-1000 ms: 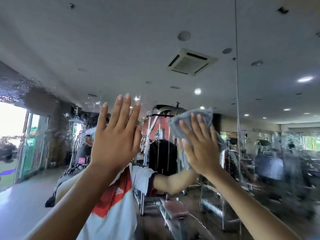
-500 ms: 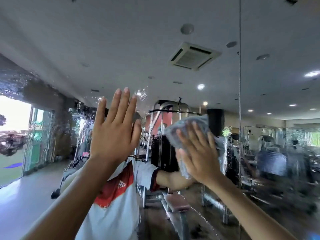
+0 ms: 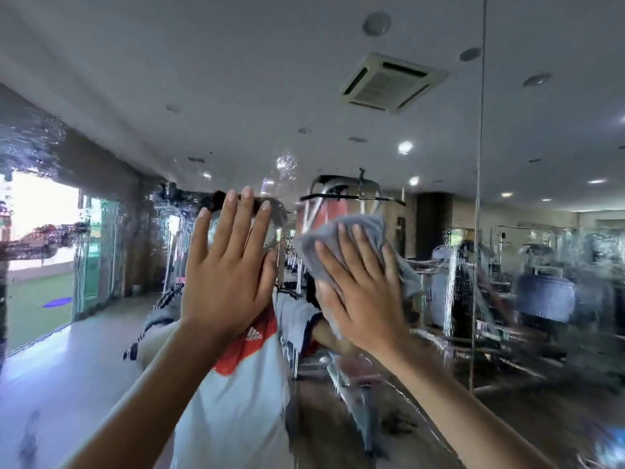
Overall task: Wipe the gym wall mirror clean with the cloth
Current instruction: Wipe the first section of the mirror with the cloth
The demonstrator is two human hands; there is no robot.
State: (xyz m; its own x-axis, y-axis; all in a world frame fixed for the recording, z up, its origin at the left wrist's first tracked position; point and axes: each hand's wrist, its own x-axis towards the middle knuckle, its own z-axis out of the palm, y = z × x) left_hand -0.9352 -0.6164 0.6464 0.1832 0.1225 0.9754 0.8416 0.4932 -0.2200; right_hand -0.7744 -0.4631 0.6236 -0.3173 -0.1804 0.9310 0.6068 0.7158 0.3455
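Wall mirror [image 3: 135, 79], wet with droplets [image 3: 449, 299] and runs across the lower half; split by a vertical seam [image 3: 479, 198] at right. Carries a grey cloth [image 3: 341, 238] pressed under the flat right hand [image 3: 358, 299]; just beside, left hand [image 3: 226, 275] flat against the glass.

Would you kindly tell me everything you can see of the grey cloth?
The cloth is grey, soft and towel-like, bunched in loose folds. The right hand presses it against the mirror with straight, spread fingers, covering its middle; its upper edge shows above the fingertips and a corner sticks out right of the hand. Dampness cannot be judged.
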